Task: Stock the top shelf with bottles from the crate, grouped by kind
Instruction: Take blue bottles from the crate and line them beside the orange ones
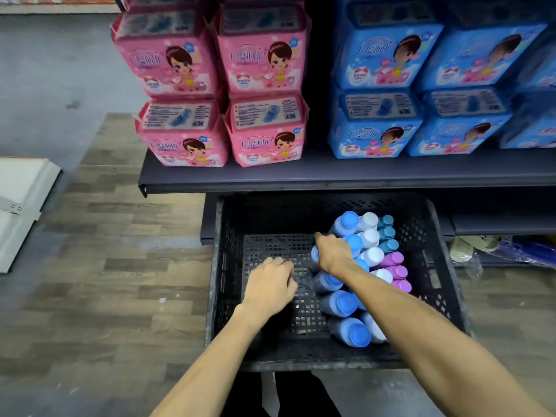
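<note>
Our right hand's fingers are curled down over a blue-capped plastic bottle and grip it; only a strip of the bottle shows past the knuckles of the right hand. The fingers of our left hand are bent loosely, close together, and hold nothing over the bare mesh floor in the left half of the black perforated plastic crate. That half is open room between the left wall and the bottles. The right half is packed in rows: blue-capped bottles nearest the middle, then white-capped bottles, then teal-capped bottles and purple-capped bottles along the right wall. We can't read any of their labels. Just above the crate's far rim runs the front edge of a dark metal shelf, overhanging it. On that shelf, above the crate's left side, stand stacked pink soft packs; above its right side stand matching blue soft packs. Both carry a cartoon girl and large white Chinese characters, with small print too blurred to make out. Left of the crate lies grey-brown wood-pattern floor, and well off to the left is a white panel.
</note>
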Motion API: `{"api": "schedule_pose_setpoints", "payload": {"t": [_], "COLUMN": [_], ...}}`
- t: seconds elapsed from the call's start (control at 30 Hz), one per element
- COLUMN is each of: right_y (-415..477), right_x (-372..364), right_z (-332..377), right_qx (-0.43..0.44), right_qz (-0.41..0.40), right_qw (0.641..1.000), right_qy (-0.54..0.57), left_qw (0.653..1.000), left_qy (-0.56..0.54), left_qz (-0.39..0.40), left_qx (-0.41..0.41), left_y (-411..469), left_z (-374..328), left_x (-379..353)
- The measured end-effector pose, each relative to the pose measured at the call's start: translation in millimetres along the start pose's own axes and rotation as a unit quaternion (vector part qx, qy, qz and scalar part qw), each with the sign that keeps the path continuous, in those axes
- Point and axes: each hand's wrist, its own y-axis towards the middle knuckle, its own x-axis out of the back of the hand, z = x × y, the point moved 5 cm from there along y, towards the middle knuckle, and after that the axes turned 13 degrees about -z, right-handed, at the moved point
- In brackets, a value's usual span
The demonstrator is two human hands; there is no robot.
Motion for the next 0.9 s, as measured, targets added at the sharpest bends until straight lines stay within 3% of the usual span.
{"api": "schedule_pose_setpoints", "payload": {"t": [0.23,0.4,0.6,0.9], "right_y": [-17,-43,-74,-113], "right_x": [71,168,288,405], "right_z": [-11,-7,18,63], "right_qx": [-0.023,-0.051,0.009,0.109], "right_qz": [-0.095,-0.209,-0.333,-0.387], "right_qw": [0.987,0.947,0.907,0.891], "right_qy": [0.130,0.240,0.259,0.211], "left_qw": [0.999,0.995,0.983,0.965], "left_qy": [0.014,0.026,-0.008,0.002], "left_qz": [-0.013,-0.052,-0.123,-0.177], "left_qx": [-0.040,-0.086,-0.134,-0.194], "left_y": [17,46,80,86], "left_z": [9,3,-8,-4], "left_x": [34,82,163,249]}}
